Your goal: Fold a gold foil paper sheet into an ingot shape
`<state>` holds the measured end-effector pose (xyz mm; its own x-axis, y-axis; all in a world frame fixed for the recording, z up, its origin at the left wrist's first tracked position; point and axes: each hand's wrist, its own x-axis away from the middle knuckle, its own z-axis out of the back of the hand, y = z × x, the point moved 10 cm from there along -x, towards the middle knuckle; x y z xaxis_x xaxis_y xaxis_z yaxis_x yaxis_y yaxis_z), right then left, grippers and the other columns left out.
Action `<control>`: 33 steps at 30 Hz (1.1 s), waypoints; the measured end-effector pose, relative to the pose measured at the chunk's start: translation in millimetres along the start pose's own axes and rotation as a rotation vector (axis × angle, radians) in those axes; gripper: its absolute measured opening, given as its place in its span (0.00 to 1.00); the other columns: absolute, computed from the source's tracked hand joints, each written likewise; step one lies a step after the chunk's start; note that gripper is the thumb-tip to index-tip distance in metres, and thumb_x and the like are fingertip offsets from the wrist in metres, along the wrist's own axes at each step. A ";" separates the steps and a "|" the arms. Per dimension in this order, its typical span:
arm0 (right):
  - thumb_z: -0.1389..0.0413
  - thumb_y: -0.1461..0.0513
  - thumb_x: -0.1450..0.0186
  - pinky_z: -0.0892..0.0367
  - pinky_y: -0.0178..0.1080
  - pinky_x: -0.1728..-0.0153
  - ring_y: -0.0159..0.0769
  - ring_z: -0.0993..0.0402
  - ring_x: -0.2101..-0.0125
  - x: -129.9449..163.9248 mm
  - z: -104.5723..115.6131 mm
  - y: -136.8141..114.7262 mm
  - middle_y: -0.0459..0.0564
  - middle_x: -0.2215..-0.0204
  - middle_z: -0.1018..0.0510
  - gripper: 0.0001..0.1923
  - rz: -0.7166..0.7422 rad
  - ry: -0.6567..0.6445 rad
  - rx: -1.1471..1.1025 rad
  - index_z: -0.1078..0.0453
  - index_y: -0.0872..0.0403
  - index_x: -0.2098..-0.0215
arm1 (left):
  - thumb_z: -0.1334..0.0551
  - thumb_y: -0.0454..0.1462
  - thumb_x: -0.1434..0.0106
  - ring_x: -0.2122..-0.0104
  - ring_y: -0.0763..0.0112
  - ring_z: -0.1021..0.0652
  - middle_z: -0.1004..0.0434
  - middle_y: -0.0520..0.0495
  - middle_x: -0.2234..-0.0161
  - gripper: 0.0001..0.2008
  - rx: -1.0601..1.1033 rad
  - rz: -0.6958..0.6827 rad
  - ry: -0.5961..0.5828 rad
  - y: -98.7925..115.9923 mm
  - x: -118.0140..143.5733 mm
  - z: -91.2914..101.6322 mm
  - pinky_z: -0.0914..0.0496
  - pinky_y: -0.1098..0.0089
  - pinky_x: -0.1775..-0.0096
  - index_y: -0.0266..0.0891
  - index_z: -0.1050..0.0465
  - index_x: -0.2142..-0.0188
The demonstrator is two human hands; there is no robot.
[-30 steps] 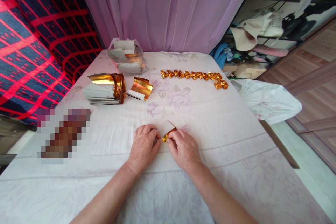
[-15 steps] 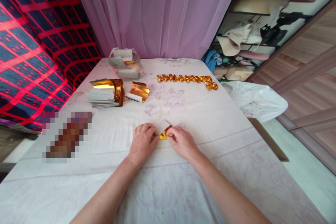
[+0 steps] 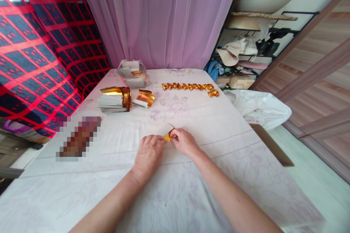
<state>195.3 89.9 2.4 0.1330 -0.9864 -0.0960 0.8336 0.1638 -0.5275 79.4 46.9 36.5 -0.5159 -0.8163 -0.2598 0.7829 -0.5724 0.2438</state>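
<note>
A small gold foil piece [image 3: 168,136] is pinched between the left hand [image 3: 148,154] and right hand [image 3: 185,142], low over the table [image 3: 218,123]; apparently mid-fold. Uneven pressure could tear or misalign it.

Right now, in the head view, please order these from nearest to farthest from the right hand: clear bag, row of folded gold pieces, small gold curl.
1. small gold curl, up-left of the right hand
2. row of folded gold pieces, straight beyond
3. clear bag, far back-left

gold foil piece [image 3: 167,136] mostly hidden by fingers [image 3: 175,137], pixelated patch [image 3: 78,139]
</note>
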 end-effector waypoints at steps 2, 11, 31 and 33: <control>0.43 0.71 0.42 0.38 0.32 0.68 0.30 0.27 0.70 -0.4 0.0 0.1 0.44 0.68 0.21 0.09 -0.008 -0.006 0.010 0.27 0.51 0.68 | 0.42 0.29 0.37 0.54 0.57 0.27 0.24 0.44 0.53 0.17 -0.031 -0.043 -0.030 17.4 3.7 -5.9 0.35 0.57 0.53 0.42 0.28 0.50; 0.44 0.70 0.40 0.38 0.32 0.68 0.31 0.26 0.68 2.0 1.9 -2.2 0.44 0.67 0.21 0.08 -0.012 -0.024 0.047 0.27 0.51 0.67 | 0.41 0.37 0.34 0.47 0.49 0.29 0.25 0.41 0.47 0.16 -0.191 0.016 -0.024 24.7 9.3 -15.7 0.40 0.46 0.46 0.41 0.29 0.47; 0.46 0.68 0.35 0.34 0.37 0.58 0.36 0.27 0.60 9.8 12.4 -5.3 0.49 0.61 0.24 0.14 0.265 0.039 0.134 0.25 0.49 0.55 | 0.44 0.43 0.31 0.45 0.52 0.29 0.27 0.42 0.44 0.21 -0.301 0.066 -0.066 19.2 9.6 -19.4 0.38 0.46 0.46 0.39 0.32 0.42; 0.46 0.68 0.35 0.33 0.38 0.58 0.37 0.29 0.59 11.5 18.6 -3.4 0.50 0.60 0.24 0.14 0.327 0.091 0.163 0.25 0.50 0.55 | 0.43 0.43 0.31 0.45 0.52 0.29 0.26 0.41 0.45 0.20 -0.294 0.054 -0.065 20.2 7.8 -18.5 0.37 0.46 0.46 0.39 0.31 0.43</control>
<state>204.0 77.8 18.8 0.3641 -0.8763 -0.3156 0.8305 0.4588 -0.3158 97.7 30.4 22.1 -0.4849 -0.8534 -0.1911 0.8718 -0.4891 -0.0281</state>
